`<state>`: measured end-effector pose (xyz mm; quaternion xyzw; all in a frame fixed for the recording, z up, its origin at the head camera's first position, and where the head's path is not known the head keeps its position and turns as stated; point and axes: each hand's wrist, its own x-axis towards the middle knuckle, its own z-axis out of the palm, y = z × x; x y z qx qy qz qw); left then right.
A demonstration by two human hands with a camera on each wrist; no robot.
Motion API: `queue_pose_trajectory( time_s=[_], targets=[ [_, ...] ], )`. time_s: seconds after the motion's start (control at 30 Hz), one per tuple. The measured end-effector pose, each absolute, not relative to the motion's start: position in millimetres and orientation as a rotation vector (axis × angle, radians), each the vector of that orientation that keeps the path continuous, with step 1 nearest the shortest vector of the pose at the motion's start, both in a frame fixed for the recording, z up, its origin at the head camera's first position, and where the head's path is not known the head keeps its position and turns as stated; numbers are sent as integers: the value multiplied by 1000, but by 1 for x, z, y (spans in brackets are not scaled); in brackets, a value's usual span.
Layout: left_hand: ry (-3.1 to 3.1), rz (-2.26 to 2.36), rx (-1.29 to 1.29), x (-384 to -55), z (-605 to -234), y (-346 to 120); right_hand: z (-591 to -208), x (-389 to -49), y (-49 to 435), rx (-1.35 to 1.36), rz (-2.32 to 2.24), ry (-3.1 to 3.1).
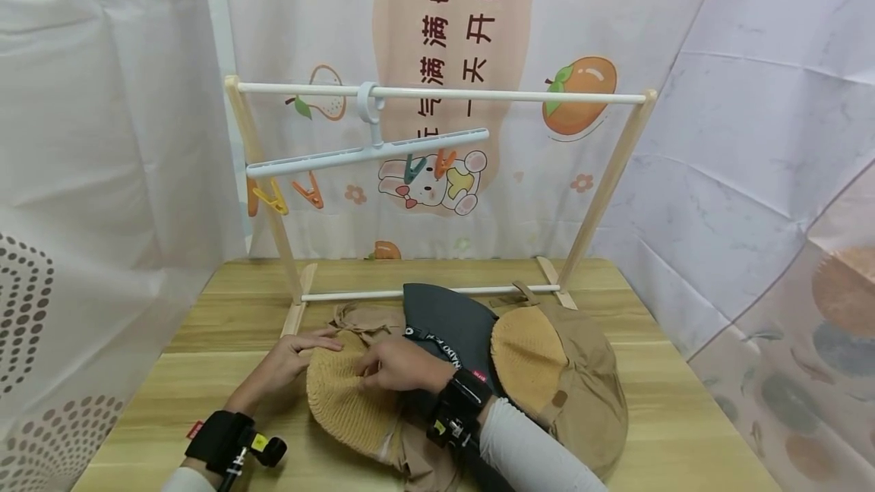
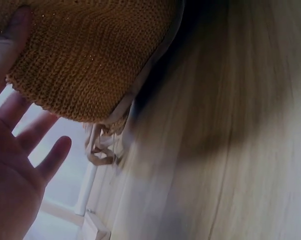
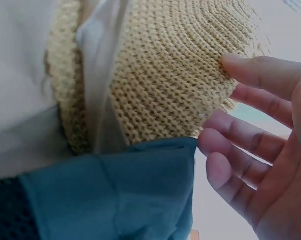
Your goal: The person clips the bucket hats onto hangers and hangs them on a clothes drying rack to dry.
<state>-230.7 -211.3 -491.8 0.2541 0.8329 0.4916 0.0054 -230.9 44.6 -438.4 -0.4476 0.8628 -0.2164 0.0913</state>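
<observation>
A sun hat with a tan knitted brim point(image 1: 355, 401) and khaki cloth lies at the front left of the table. My left hand point(image 1: 297, 359) holds the brim's left edge; in the left wrist view its thumb point(image 2: 13, 40) lies on the knit and other fingers pass behind. My right hand point(image 1: 403, 364) pinches the brim nearer the middle, its thumb point(image 3: 258, 70) on the knit in the right wrist view. Beside that hand lies a dark grey hat point(image 1: 444, 317) with a lettered strap, partly hidden by my right arm. To its right rests another khaki hat point(image 1: 591, 386) with a knitted part.
Behind the hats stands a wooden rack with a white top rail point(image 1: 513, 95). A light blue hanger point(image 1: 328, 161) hangs tilted from it, carrying several coloured clips point(image 1: 272, 197). Printed curtains point(image 1: 738, 173) surround the wooden table point(image 1: 205, 340).
</observation>
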Motion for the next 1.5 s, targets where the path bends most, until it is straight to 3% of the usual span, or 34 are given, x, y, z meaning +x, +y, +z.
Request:
queue_pose_trajectory(
  time_s=[0.7,1.5],
  targets=[
    [2634,1652,592,-230,-480,-193,-431,-238,55,-1205,-849,2464],
    [2711,1855,556,-230,-462,-173,-418,-238,62,-1189,-1094,2391]
  ],
)
